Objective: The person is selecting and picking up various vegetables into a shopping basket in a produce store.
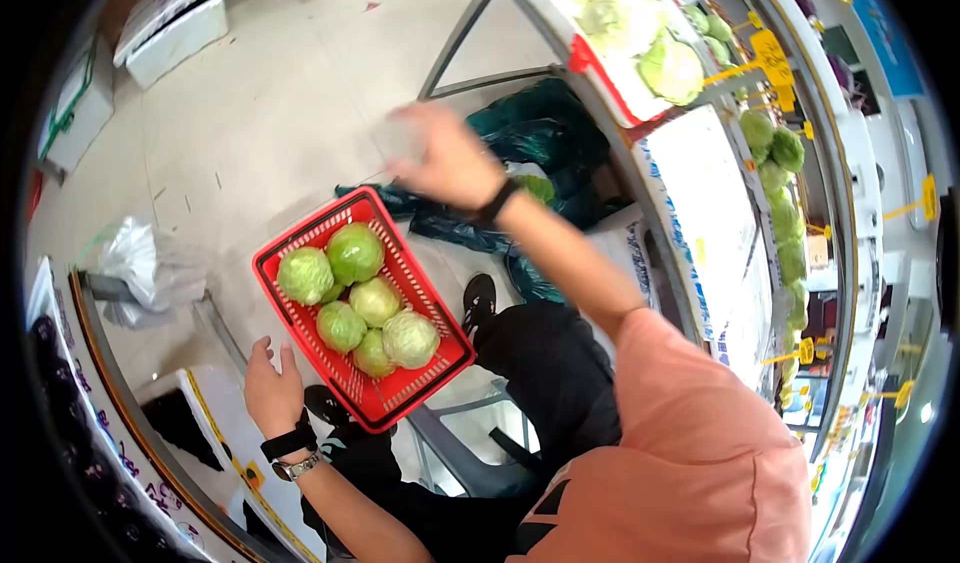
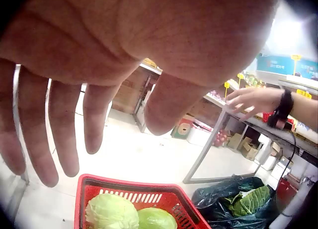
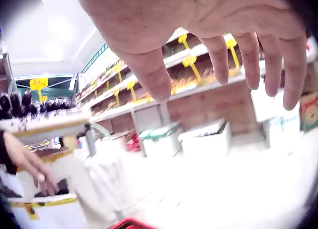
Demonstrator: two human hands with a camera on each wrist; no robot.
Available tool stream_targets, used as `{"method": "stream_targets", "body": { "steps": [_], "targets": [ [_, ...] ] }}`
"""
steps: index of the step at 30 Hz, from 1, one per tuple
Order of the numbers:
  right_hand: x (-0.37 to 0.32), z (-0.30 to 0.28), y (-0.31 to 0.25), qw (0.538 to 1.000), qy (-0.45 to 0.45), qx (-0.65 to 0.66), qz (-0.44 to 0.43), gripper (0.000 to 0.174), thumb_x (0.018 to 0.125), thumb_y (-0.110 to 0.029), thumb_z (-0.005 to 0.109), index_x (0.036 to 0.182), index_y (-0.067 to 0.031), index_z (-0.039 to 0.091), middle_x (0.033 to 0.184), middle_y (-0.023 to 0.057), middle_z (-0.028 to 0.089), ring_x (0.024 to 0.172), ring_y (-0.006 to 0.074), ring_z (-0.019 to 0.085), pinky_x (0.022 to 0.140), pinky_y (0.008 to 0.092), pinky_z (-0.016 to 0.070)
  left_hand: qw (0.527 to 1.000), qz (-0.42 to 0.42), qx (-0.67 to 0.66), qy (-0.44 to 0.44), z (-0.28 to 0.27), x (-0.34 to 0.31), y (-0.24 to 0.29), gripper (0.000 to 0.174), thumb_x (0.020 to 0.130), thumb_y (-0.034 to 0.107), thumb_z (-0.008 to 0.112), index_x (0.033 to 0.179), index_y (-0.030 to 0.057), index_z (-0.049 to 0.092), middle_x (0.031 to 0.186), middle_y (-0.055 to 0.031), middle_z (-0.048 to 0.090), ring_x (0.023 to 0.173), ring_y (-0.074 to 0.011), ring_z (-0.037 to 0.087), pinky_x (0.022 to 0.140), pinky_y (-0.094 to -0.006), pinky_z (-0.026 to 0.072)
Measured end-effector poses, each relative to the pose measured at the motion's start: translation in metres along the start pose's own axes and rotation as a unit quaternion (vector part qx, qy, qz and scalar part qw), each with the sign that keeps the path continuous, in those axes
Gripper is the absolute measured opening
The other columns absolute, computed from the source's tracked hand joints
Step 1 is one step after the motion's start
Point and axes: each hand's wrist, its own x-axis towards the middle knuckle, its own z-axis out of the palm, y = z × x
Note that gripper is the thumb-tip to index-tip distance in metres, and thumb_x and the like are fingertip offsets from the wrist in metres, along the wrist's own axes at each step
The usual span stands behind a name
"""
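Several round green cabbages [image 1: 375, 301] lie in a red plastic basket [image 1: 452, 361], which is also in the left wrist view [image 2: 166, 188]. The left hand [image 1: 274, 393] is just beside the basket's left side, fingers spread and empty; its palm [image 2: 144, 35] fills the top of the left wrist view. Beyond the basket's upper edge the right hand [image 1: 447, 158] is held in the air, blurred, holding nothing; the right wrist view shows its fingers [image 3: 272, 65] apart and loosely extended. Neither hand touches the basket or a cabbage.
A dark green plastic bag [image 1: 545, 123] with a leafy vegetable [image 1: 535, 185] lies under the right-hand stand. Cabbages [image 1: 670, 68] sit on that stand. White foam boxes [image 1: 180, 33] stand at the back left, and a clear plastic bag [image 1: 140, 263] hangs at the left stand's corner.
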Motion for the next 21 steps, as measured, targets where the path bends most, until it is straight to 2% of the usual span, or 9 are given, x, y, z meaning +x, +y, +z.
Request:
{"method": "stream_targets", "body": {
  "steps": [1,4,6,9,12,14,16,17,21],
  "targets": [
    [0.004,-0.069,0.008,1.000,-0.007,-0.013,0.025,0.063,0.081,-0.031,0.079,0.133,-0.0045,0.055,0.128,0.0218,0.058,0.121,0.0360,0.055,0.103,0.0424,0.0456,1.000,-0.002,-0.005,-0.012,0.001,0.001,0.006,0.044,0.096,0.034,0.060,0.127,0.0035,0.060,0.116,-0.0215,0.069,0.107,-0.0384,0.065,0.091,-0.0450,0.0506],
    [-0.006,-0.210,0.059,0.982,0.159,-0.070,0.075,0.067,0.079,-0.037,0.082,0.131,-0.0023,0.057,0.124,0.0201,0.063,0.115,0.0302,0.062,0.096,0.0395,0.0512,1.000,0.015,0.002,-0.016,0.012,0.007,-0.001,0.045,0.096,0.036,0.060,0.127,0.0032,0.061,0.115,-0.0220,0.069,0.106,-0.0384,0.066,0.090,-0.0453,0.0506],
    [0.001,-0.282,0.078,0.968,0.200,-0.120,0.094,0.076,0.076,-0.042,0.085,0.130,0.0022,0.056,0.125,0.0238,0.062,0.118,0.0331,0.060,0.098,0.0416,0.0500,1.000,0.025,0.013,-0.011,0.016,0.008,-0.004,0.045,0.096,0.037,0.060,0.126,0.0030,0.061,0.114,-0.0224,0.069,0.105,-0.0385,0.066,0.089,-0.0455,0.0507],
    [0.014,-0.349,0.182,0.920,0.175,-0.298,0.183,0.101,0.065,-0.063,0.084,0.142,-0.0092,0.048,0.138,0.0295,0.049,0.126,0.0428,0.053,0.105,0.0466,0.0447,0.999,0.028,0.028,-0.009,0.016,0.012,-0.002,0.046,0.095,0.037,0.060,0.126,0.0029,0.061,0.112,-0.0225,0.069,0.105,-0.0386,0.066,0.089,-0.0458,0.0507],
    [0.001,-0.387,0.275,0.868,0.091,-0.338,0.352,0.125,0.056,-0.076,0.082,0.155,-0.0188,0.032,0.146,0.0318,0.039,0.138,0.0454,0.041,0.113,0.0544,0.0367,1.000,0.017,0.016,-0.010,0.021,0.016,-0.005,0.044,0.095,0.036,0.060,0.124,0.0033,0.061,0.112,-0.0224,0.070,0.105,-0.0384,0.066,0.088,-0.0464,0.0511],
    [-0.017,-0.388,0.323,0.871,0.061,-0.309,0.376,0.132,0.052,-0.078,0.082,0.157,-0.0199,0.027,0.151,0.0321,0.035,0.141,0.0467,0.036,0.114,0.0556,0.0352,1.000,0.006,0.023,-0.007,0.023,0.019,0.001,0.044,0.095,0.036,0.060,0.124,0.0035,0.061,0.111,-0.0223,0.069,0.104,-0.0387,0.066,0.087,-0.0470,0.0512],
    [-0.022,-0.378,0.321,0.892,0.061,-0.241,0.377,0.135,0.053,-0.074,0.084,0.158,-0.0125,0.025,0.154,0.0255,0.038,0.143,0.0395,0.037,0.117,0.0478,0.0327,0.999,0.003,0.040,-0.011,0.024,0.013,0.003,0.043,0.095,0.036,0.060,0.123,0.0039,0.061,0.111,-0.0221,0.069,0.104,-0.0389,0.066,0.087,-0.0476,0.0514],
    [-0.022,-0.375,0.395,0.901,0.074,-0.272,0.329,0.135,0.053,-0.070,0.086,0.157,-0.0090,0.026,0.154,0.0240,0.040,0.143,0.0364,0.039,0.117,0.0449,0.0334,0.999,0.003,0.047,-0.007,0.027,0.012,0.004,0.043,0.094,0.036,0.060,0.123,0.0042,0.061,0.110,-0.0219,0.069,0.104,-0.0390,0.066,0.087,-0.0478,0.0515],
    [-0.025,-0.349,0.312,0.870,0.160,-0.265,0.385,0.121,0.049,-0.056,0.093,0.151,-0.0168,0.040,0.140,0.0276,0.050,0.133,0.0397,0.047,0.114,0.0440,0.0381,0.997,0.003,0.076,-0.002,0.035,0.021,-0.010,0.043,0.094,0.037,0.061,0.123,0.0054,0.061,0.109,-0.0207,0.070,0.103,-0.0385,0.066,0.086,-0.0482,0.0518]
  ]
}}
